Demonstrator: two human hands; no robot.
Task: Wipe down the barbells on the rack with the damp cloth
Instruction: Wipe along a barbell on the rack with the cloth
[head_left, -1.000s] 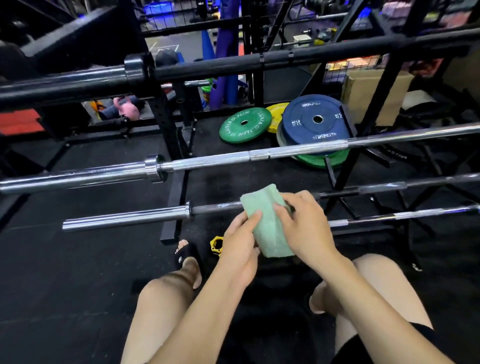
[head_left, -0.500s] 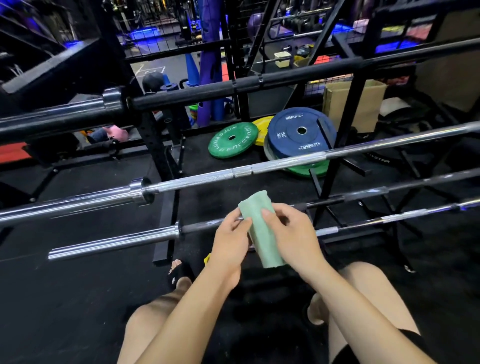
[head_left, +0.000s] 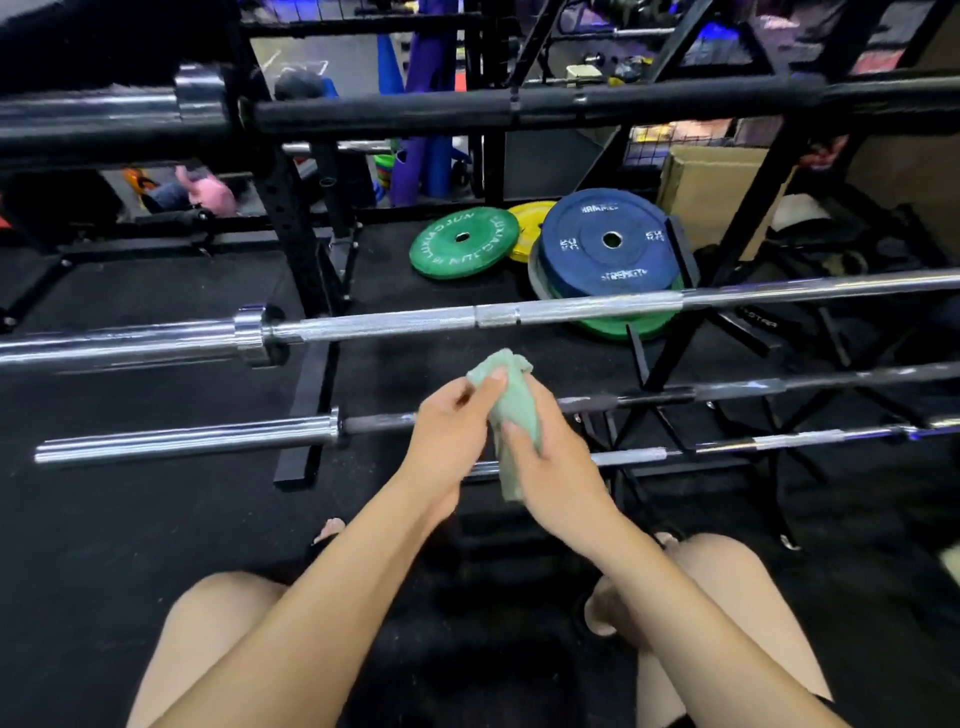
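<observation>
— Between my two hands, I'm holding the green cloth bunched upright: my left hand is pinching its top, my right hand is gripping its lower half.

— And the bar?

— I'm seeing the dark-shafted barbell lying left to right just beyond my knuckles, apparently not yet touched by the cloth. I'm judging both hands about equally near.

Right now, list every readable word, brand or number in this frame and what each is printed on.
"LUXIAOJUN", printed twice round the green plate lying on the floor.
"STAR", the end of a partly hidden word on a black rack foot.
Blue plate: white lettering at top and bottom and numbers at both sides, too blurred to read reliably.
</observation>
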